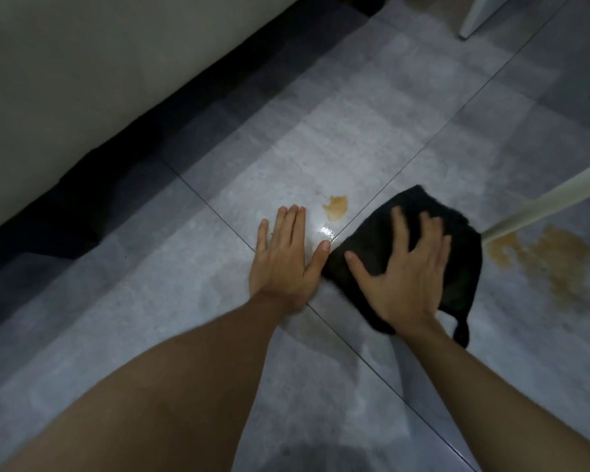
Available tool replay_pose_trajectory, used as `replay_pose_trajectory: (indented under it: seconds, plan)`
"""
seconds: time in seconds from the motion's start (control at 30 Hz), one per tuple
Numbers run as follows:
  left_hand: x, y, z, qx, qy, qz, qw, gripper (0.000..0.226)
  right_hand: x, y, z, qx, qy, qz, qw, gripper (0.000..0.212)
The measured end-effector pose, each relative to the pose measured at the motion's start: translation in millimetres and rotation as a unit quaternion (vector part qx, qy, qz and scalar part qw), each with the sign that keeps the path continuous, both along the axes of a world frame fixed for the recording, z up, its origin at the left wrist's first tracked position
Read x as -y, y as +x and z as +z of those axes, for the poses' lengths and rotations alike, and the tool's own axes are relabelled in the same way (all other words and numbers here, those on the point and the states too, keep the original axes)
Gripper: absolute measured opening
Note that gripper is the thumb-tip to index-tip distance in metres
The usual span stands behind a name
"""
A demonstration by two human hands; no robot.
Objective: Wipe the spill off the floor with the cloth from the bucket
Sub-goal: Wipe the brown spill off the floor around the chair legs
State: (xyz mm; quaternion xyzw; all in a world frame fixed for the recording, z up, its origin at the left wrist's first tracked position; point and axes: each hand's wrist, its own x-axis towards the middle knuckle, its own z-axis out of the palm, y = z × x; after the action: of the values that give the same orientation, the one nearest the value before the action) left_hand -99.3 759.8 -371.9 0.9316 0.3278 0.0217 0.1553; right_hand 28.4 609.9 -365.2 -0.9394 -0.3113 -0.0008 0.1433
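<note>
Spread flat, the right hand (402, 270) makes no closed grip but presses the black cloth (423, 257) to the floor (184, 335), likely for wiping pressure. Left hand (283, 257), open beside it, props the body. Spill patches lie just beyond (336, 207) and to the right (552, 264).

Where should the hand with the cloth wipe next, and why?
Probably slide the right hand and the black cloth forward and left onto the small brown puddle. It lies just beyond the cloth, unwiped. The left hand is flat on the floor, bracing.
</note>
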Motion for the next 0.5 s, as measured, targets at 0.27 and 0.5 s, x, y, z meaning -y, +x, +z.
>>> replay_pose_trajectory:
  seconds: [0.27, 0.5]
  plan:
    - [-2, -3, -4, 0.057, -0.040, 0.015, 0.997, 0.086, -83, 17, 1, 0.004, -0.120, 0.122, 0.985, 0.098]
    - [0, -2, 0, 0.050, -0.037, 0.016, 0.998, 0.088, -42, 49, -2, 0.004, -0.112, 0.090, 0.990, 0.090]
